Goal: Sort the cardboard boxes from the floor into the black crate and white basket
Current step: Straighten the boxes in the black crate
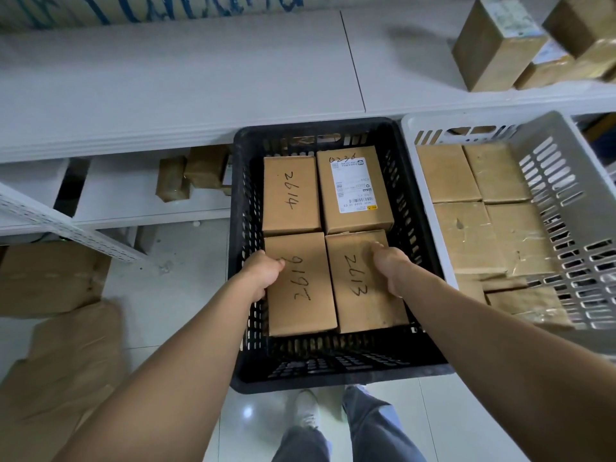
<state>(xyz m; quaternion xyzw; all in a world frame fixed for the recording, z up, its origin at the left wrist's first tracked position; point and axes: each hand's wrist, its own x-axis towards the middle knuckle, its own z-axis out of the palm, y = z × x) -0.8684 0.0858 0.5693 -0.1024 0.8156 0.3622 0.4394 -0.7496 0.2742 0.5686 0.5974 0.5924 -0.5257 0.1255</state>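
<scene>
My left hand (263, 273) grips brown cardboard box 2616 (300, 295), right hand (391, 265) grips brown cardboard box 2613 (363, 295), both seated in black slatted plastic crate (333, 378). White slatted plastic basket (566, 195) looks mostly filled. Brown floor boxes (50, 278) left of my fingers remain unsorted.

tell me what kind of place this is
Probably a parcel stockroom or small warehouse: white metal shelving holds taped cardboard boxes, a black crate holds hand-numbered boxes, one with a shipping label, and a white basket beside it holds more.
</scene>
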